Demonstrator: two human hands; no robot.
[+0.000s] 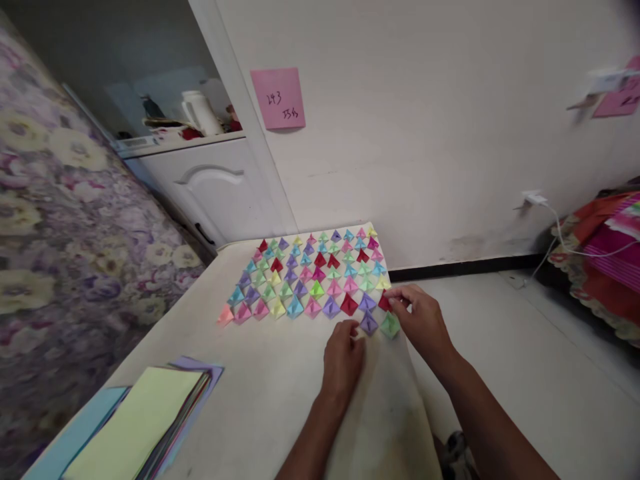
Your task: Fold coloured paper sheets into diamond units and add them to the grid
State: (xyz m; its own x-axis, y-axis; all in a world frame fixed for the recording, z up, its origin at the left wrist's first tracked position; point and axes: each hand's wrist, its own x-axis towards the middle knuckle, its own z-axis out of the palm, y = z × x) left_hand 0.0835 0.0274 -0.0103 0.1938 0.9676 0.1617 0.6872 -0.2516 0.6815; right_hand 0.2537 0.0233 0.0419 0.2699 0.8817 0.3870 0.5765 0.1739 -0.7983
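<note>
Small folded paper pieces (317,288) in many colours stand in rows across the far part of the cream table (260,393). My right hand (425,320) is at the table's right edge, with thumb and forefinger pinched on a red folded paper piece (385,302). Just below that is a green folded piece (390,325). My left hand (343,357) rests loosely curled near the front row, with nothing visible in its fingers. Right beside its fingertips sits a purple folded piece (369,323), and a dark red one (349,305) lies just beyond.
A stack of coloured paper sheets (145,417) lies at the table's near left. Floral curtain (45,233) hangs on the left, beside a white cabinet (215,193). A pink note (278,99) is stuck to the wall behind. At right, a white cable (555,223) runs from a socket.
</note>
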